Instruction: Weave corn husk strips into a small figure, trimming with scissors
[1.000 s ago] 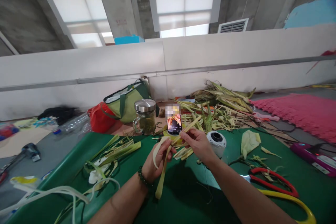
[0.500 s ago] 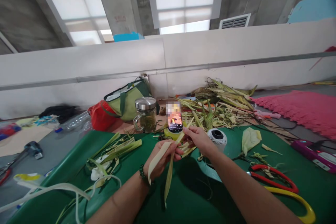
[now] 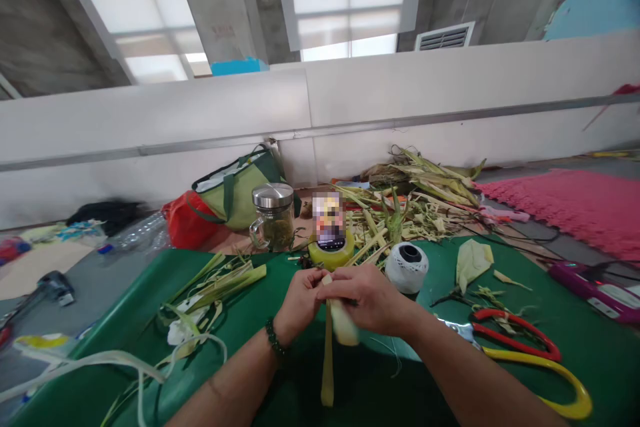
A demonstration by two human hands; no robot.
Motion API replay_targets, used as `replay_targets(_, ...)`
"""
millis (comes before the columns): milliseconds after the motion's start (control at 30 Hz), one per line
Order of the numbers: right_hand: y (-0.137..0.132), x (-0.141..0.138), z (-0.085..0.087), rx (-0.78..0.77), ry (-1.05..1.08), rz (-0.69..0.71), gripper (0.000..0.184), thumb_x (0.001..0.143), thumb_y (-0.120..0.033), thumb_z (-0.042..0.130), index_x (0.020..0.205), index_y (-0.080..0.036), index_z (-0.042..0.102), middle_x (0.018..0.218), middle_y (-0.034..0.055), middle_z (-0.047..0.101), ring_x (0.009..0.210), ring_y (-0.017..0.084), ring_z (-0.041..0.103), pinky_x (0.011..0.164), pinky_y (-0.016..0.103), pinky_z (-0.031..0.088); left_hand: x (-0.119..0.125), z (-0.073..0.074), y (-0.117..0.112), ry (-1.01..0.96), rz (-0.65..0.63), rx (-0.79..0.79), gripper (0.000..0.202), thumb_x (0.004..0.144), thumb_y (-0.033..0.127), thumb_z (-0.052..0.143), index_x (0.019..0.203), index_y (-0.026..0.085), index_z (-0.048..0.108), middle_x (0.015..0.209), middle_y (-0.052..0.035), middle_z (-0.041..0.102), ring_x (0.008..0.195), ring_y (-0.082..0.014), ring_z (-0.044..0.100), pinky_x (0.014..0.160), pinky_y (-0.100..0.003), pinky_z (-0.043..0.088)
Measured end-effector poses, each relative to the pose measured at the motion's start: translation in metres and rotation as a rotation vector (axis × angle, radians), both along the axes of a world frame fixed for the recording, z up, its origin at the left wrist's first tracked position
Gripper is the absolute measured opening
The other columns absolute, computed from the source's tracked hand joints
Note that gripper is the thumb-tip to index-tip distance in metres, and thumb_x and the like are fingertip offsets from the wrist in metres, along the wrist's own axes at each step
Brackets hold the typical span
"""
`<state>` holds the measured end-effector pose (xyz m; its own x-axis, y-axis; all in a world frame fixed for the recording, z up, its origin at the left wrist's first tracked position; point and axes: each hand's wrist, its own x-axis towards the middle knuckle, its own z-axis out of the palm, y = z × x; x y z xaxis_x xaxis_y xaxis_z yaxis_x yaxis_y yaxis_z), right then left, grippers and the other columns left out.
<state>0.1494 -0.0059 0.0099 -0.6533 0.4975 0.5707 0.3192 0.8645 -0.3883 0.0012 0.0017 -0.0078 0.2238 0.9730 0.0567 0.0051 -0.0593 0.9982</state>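
Note:
My left hand (image 3: 301, 300) is closed in a pinch on pale corn husk strips, a beaded bracelet at its wrist. Beside it, fingers almost touching, my right hand (image 3: 367, 297) grips the same husk. One narrow strip (image 3: 327, 360) hangs straight down between the hands, and a wider pale strip (image 3: 344, 325) drops below my right fingers, slightly blurred. Exactly how the strips cross is hidden by the fingers. Just beyond the hands, a phone (image 3: 329, 220) leans upright on a roll of yellow tape (image 3: 331, 253). Right of them stands a white spool of thread (image 3: 407, 267).
Scissors (image 3: 530, 347) with one red and one yellow handle lie at right on the green mat (image 3: 280, 387). A lidded glass mug (image 3: 273, 220), a green bag (image 3: 237, 190) and piled husks (image 3: 430, 180) line the back. More husks (image 3: 220, 293) and a white cord (image 3: 100, 360) lie left.
My hands have come together, the right moving down and left to the left. The wide strip, earlier draped over my left hand, now hangs under the right.

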Motion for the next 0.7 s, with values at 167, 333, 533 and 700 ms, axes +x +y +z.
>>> replay_targets(167,-0.001,0.003,0.005,-0.235,0.115,0.112,0.022,0.069,-0.01,0.057,0.087,-0.018,0.064,0.083,0.0034,0.066,0.075,0.017,0.06,0.069,0.026,0.045,-0.007,0.002,0.005,-0.05,0.081,-0.043,0.047,0.065,0.055,0.065,0.047,0.013,0.053,0.043,0.0046,0.045,0.044,-0.0064,0.034,0.045,-0.019,0.027)
replay_targets(333,-0.001,0.002,0.007,-0.601,0.269,0.07,0.017,0.069,-0.026,0.069,0.082,-0.018,0.062,0.08,0.002,0.064,0.071,0.016,0.06,0.063,0.025,0.048,-0.015,0.01,0.006,-0.179,0.101,-0.033,0.03,0.057,0.04,0.077,0.059,0.013,0.063,0.051,0.0019,0.059,0.049,-0.0089,0.049,0.05,-0.019,0.037)
replay_targets(533,0.005,-0.011,-0.01,-0.735,0.672,-0.162,0.027,0.082,-0.045,0.057,0.077,-0.018,0.058,0.064,0.0005,0.063,0.052,0.013,0.059,0.052,0.025,0.05,-0.017,0.01,0.003,-0.182,0.077,-0.056,0.038,0.066,0.049,0.071,0.076,0.012,0.07,0.063,-0.0041,0.068,0.056,-0.0133,0.06,0.058,-0.023,0.046)
replay_targets(700,0.006,-0.02,-0.02,-0.523,0.592,-0.155,0.019,0.081,-0.034,0.06,0.079,-0.018,0.069,0.079,0.0056,0.068,0.073,0.019,0.064,0.069,0.031,0.053,-0.011,0.01,0.002,-0.236,0.027,-0.065,0.039,0.067,0.046,0.072,0.084,0.011,0.072,0.06,-0.0018,0.065,0.045,-0.0079,0.05,0.047,-0.02,0.042)
